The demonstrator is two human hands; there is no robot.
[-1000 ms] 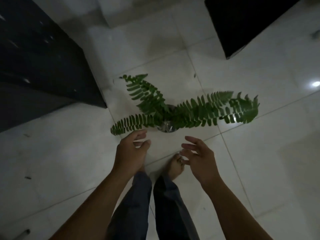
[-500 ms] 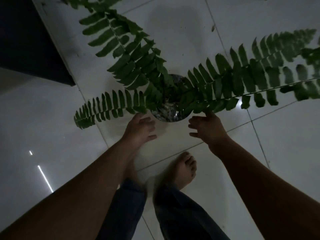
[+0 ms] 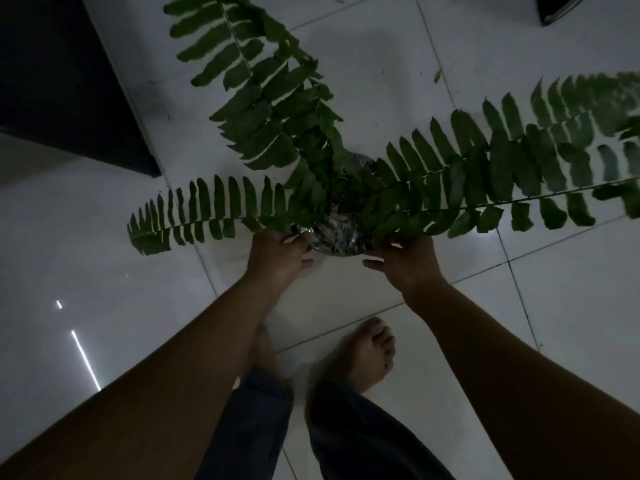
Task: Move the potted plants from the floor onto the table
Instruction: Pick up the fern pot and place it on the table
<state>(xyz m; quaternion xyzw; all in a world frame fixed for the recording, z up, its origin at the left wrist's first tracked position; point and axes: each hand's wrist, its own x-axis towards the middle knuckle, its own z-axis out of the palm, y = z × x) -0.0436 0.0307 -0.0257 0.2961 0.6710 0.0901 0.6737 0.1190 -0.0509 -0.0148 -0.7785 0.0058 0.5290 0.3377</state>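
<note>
White tiled floor (image 3: 104, 258), dim: left hand (image 3: 277, 254) and right hand (image 3: 410, 259) cupping foil-wrapped pot (image 3: 337, 237) from opposite sides under fern fronds (image 3: 485, 174), half-curled, likely steadying for lifting.

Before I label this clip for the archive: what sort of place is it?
Probably a dim room indoors in a home: glossy white floor tiles, dark furniture against the floor, and a bare foot beside a potted fern.

pot (image 3: 337, 239) mostly lying hidden under fern fronds (image 3: 460, 168) | right-hand frond running off right edge | left hand (image 3: 277, 258) and right hand (image 3: 408, 261) fingertips disappearing under leaves, grip unclear | bare foot (image 3: 372, 355) blurring
</note>
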